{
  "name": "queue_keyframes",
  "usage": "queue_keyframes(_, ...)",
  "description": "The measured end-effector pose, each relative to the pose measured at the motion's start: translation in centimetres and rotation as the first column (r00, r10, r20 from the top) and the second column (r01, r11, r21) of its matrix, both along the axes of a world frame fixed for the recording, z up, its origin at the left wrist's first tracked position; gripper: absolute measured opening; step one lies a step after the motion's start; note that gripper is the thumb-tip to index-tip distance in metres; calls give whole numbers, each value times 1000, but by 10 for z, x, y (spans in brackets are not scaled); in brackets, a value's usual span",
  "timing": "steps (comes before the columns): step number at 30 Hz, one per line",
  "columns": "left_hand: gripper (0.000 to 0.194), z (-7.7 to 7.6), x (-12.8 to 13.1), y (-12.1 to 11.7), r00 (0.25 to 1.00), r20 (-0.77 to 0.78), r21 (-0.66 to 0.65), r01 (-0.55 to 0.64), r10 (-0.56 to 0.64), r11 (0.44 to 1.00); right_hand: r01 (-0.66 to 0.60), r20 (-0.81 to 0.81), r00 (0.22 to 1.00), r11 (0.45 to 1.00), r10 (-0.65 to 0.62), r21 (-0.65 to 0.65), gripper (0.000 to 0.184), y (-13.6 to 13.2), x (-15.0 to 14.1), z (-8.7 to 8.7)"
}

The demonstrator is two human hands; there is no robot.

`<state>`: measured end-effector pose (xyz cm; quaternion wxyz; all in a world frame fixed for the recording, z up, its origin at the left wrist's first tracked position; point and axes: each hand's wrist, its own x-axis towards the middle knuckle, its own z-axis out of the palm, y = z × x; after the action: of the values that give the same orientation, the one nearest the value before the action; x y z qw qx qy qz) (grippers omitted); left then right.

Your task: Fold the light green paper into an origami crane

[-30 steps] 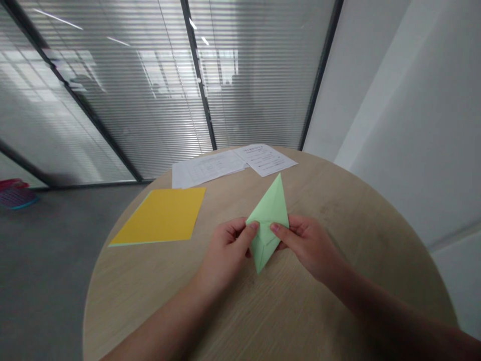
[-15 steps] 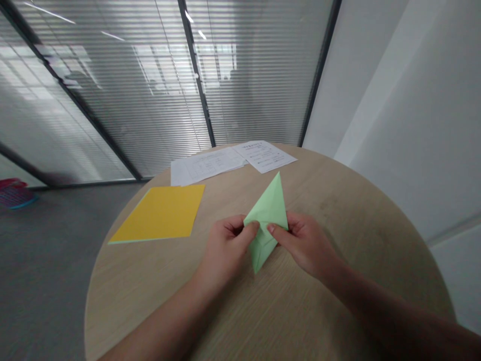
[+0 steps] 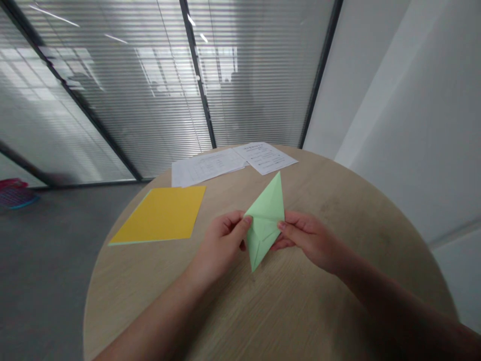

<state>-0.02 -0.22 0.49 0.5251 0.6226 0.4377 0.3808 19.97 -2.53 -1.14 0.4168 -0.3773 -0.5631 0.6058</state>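
A light green folded paper [image 3: 266, 220], shaped like a long diamond with creases in its lower half, is held above the table between both hands. My left hand [image 3: 227, 238] pinches its left corner, thumb on top and fingers behind. At the right corner, my right hand [image 3: 306, 235] grips it the same way, with some fingertips showing below the paper's edge. One point of the diamond faces away from me, the other toward me. The underside of the paper is hidden.
The round wooden table [image 3: 376, 240] carries yellow sheets [image 3: 161, 215] with a green edge beneath, on the left. Printed white papers [image 3: 210, 165] lie at the far side. Beyond stands a glass wall with blinds [image 3: 263, 75]. A pink and blue basket [image 3: 17, 193] sits on the floor.
My thumbs have slid apart from the paper's middle toward its left and right corners, uncovering more of its creased centre. The paper's near tip has shifted slightly left.
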Motion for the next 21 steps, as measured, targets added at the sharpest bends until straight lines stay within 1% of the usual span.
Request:
queue_keyframes(2, 29, -1, 1, 0, 1000, -4, -21, -3, 2, 1000, 13, 9, 1000, 1000, -13, 26, 45, -1, -3, -1)
queue_keyframes(4, 30, -3, 2, 0, 1000, -17, -48, 2, -3, 999, 19, 29, 999, 999, -20, 47, 40, -2, -7, -2)
queue_keyframes(6, 29, -5, 4, -2, 999, -37, -48, -17, 15, 999, 34, 66, 997, 998, -38, 61, 35, -3, -9, -3)
queue_keyframes(10, 24, -7, 6, -4, 997, -56, -25, -51, 49, 998, 59, 112, 992, 998, -62, 33, 32, -3, -10, -5)
queue_keyframes(17, 30, -10, 4, -1, 999, -45, -20, 27, -28, 999, 100, 89, 991, 995, -100, 3, 27, -2, -9, -5)
queue_keyframes(21, 34, -13, 3, 2, 998, -46, -40, 42, -44, 998, 74, 95, 993, 997, -72, -10, 30, -1, -5, -3)
